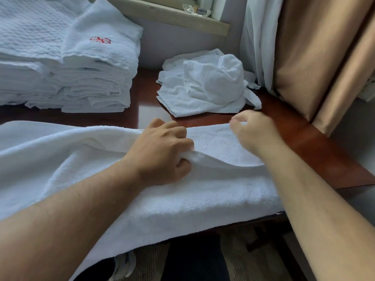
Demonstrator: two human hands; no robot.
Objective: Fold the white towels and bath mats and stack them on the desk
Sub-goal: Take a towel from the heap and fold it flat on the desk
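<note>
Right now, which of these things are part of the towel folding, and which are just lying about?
Part of the job: spread towel, gripped by left hand and right hand; folded stack; crumpled pile; desk.
Lying about: brown curtain; white curtain; clear wrapper on the windowsill.

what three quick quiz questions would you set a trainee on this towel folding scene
1. True or false: the left hand grips a raised fold of the large white terry towel spread over the glossy reddish-brown wooden desk.
2. Fill in: the right hand pinches the towel's ___ edge.
3. Where does the crumpled pile of small white towels lie? A) in the left hand B) on the desk near the tan curtain C) in the right hand

Key: 1 true; 2 far; 3 B.
</note>
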